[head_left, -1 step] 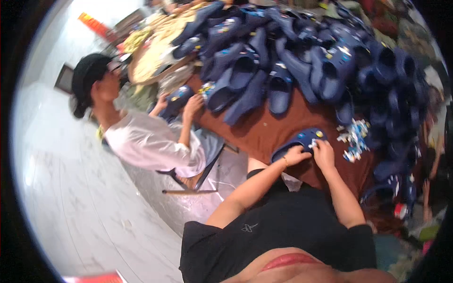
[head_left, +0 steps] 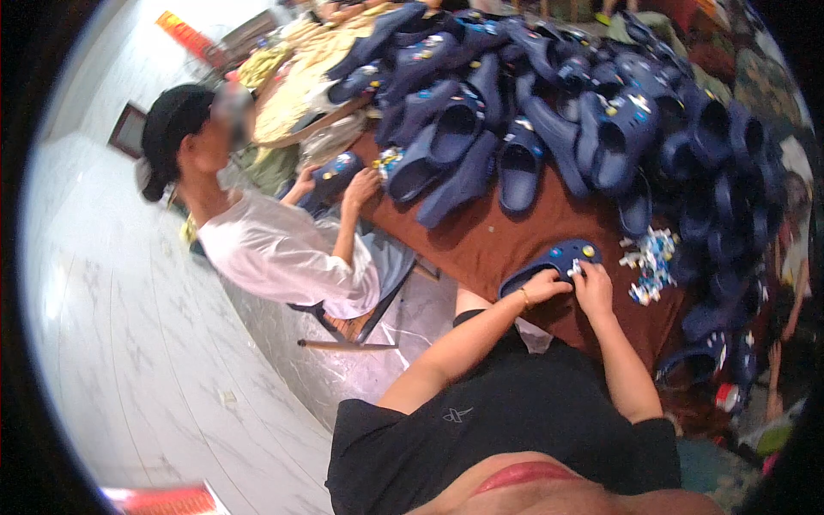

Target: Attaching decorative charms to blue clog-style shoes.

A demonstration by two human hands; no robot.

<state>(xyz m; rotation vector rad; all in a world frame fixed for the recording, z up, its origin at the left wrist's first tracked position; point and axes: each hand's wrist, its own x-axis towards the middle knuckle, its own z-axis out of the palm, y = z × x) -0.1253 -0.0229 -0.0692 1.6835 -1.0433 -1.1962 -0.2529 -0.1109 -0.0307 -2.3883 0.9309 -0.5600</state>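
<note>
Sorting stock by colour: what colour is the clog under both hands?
Navy blue clog, dotted with small coloured charms; the head view shows it.

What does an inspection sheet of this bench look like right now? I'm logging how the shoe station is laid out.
Surface: table under a brown cloth, mostly covered.
Job's things: one navy clog with small coloured charms on it, at the table's near edge.
Clutter: big heap of navy clogs; loose pile of small charms just right of the held clog.
Grippers: left hand grips the clog's side; right hand rests fingertips on its top.
Cables: nothing seen.
Surroundings: a co-worker in a white shirt sits at the left, handling another clog; pale marble floor.
</note>
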